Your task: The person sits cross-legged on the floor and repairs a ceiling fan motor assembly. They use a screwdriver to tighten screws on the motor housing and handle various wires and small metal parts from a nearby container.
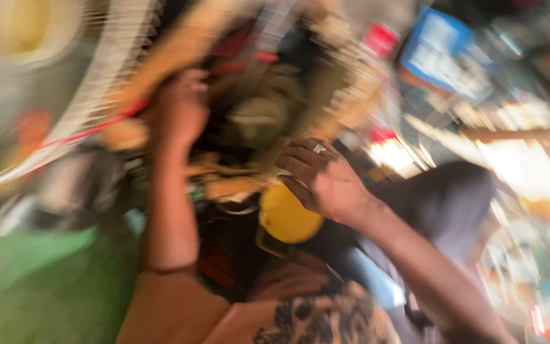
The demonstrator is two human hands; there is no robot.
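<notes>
The whole view is smeared by motion. My left hand (179,108) is raised against the left side of a dark, greyish motor-like assembly (256,118), its fingers curled; the blur hides whether it grips anything. My right hand (323,178), with a ring on one finger, lies bent-fingered on the lower right of the same assembly. Just under that hand sits a round yellow part (286,218). A red wire or cord (90,130) runs leftwards from near my left hand.
A white wire fan guard (65,76) fills the upper left. A green surface (39,280) lies at lower left. A blue box (444,54) and blurred clutter crowd the upper right. Dark cloth (440,204) lies beside my right forearm.
</notes>
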